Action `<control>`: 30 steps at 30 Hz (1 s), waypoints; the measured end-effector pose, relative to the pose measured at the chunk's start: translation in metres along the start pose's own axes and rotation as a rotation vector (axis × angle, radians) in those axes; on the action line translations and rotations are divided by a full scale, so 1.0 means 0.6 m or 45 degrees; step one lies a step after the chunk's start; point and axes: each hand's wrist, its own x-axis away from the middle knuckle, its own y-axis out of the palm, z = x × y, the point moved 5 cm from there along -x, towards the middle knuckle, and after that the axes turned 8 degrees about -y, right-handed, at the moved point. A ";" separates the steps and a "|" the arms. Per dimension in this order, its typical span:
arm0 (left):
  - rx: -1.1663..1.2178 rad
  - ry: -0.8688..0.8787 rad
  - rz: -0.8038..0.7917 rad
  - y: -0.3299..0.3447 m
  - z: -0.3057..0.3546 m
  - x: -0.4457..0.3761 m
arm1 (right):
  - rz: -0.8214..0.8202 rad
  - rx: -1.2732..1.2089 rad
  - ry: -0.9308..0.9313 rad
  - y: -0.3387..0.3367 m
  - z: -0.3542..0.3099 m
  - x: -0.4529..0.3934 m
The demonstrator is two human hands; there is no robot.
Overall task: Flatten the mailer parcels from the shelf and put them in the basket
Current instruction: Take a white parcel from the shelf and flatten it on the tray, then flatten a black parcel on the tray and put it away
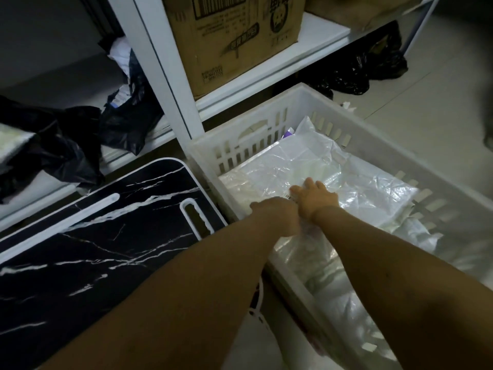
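Observation:
A white slotted plastic basket (269,124) stands on the floor at the right, holding several clear and white mailer parcels. The top parcel (346,180) lies flat and crinkled across the basket. Both my arms reach into the basket. My right hand (316,197) lies flat with straight fingers pressing on that parcel. My left hand (276,210) sits just beside it on the parcel's near left part; its fingers point away and I cannot tell whether they curl. Black mailer bags (53,148) (128,121) lie crumpled on the low shelf at the left.
A white metal shelf upright (160,65) rises between the shelf bays. A cardboard box (232,36) sits on the shelf behind the basket. A black marble-patterned folding table (93,236) lies flat at the lower left. More black bags (360,73) lie under the right shelf, by the tiled floor (426,102).

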 end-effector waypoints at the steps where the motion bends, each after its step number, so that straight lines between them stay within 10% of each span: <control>1: 0.042 0.013 0.054 -0.012 0.002 0.006 | -0.039 -0.034 0.000 -0.009 0.000 0.007; 13: 0.344 -0.002 0.485 -0.132 -0.135 0.196 | 0.132 -0.021 -0.179 -0.178 -0.136 0.102; 30: 0.620 -0.624 0.726 -0.063 -0.605 0.418 | 0.330 0.393 -0.947 -0.235 -0.665 0.205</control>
